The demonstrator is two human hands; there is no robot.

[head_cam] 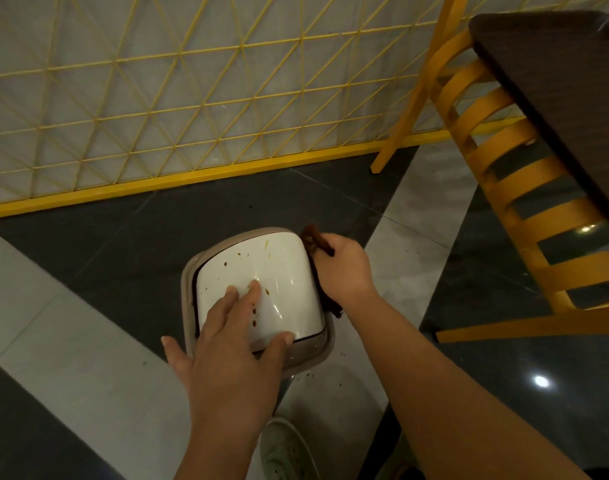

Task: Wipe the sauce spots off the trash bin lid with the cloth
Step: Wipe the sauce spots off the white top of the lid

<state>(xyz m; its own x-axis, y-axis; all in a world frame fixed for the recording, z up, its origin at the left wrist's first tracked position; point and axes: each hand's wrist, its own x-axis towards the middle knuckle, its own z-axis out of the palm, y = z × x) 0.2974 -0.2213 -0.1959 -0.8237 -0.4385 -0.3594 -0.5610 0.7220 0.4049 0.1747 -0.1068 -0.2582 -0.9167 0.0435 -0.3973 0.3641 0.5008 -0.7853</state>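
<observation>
A small trash bin stands on the floor with a beige rim [188,271] and a white domed lid [282,271]. Several brown sauce spots [267,291] dot the lid. My left hand [227,351] rests spread on the lid's near half, fingers straight. My right hand [344,268] grips a dark brown cloth [315,239] at the lid's right edge; part of the cloth hangs down beside the bin under my wrist.
A yellow wire fence [178,98] runs along the back. A yellow wooden chair [504,188] and a dark table [566,91] stand to the right. My shoe [285,448] shows below the bin. The floor has grey and dark tiles.
</observation>
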